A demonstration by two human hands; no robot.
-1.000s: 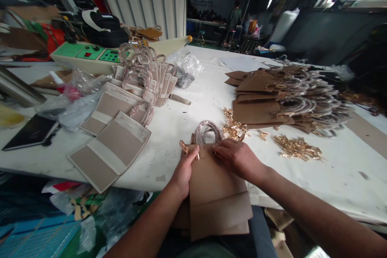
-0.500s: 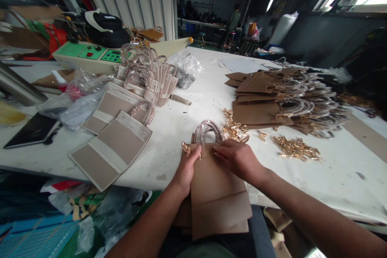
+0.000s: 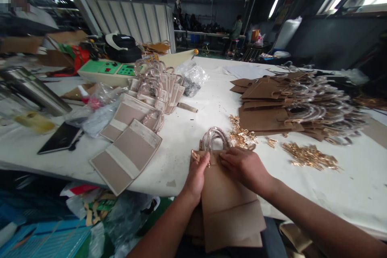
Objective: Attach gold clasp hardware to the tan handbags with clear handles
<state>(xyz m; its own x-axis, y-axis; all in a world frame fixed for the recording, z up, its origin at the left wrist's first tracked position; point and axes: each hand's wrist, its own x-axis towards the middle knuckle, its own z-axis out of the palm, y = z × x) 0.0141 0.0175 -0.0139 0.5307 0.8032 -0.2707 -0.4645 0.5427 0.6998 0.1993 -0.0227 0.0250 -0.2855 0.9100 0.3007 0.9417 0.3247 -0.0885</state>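
Observation:
A brown bag panel [image 3: 231, 193] hangs over the table's front edge toward my lap, its clear-wrapped handle [image 3: 215, 135] lying on the table. My left hand [image 3: 198, 171] grips the panel's upper left edge, thumb on top beside a gold metal fitting [image 3: 195, 155]. At the upper right of the panel, the bent fingers of my right hand [image 3: 246, 166] press close together at the handle's base. Whatever small piece may lie under those fingertips is hidden. Just past the panel is a pile of gold fittings [image 3: 241, 133].
Stacked brown panels with wrapped handles [image 3: 269, 107] lie at the right, near a second gold heap [image 3: 311, 156]. At left are beige panels [image 3: 128, 155], a black notebook [image 3: 60, 138] and a steel flask [image 3: 36, 90]. Behind stands a green control panel [image 3: 105, 67]. A blue crate [image 3: 45, 238] is below.
The camera view has swung left, shifting everything rightward and slightly down. Both hands stay at the panel's top edge; the gold glint by my right fingertips no longer shows.

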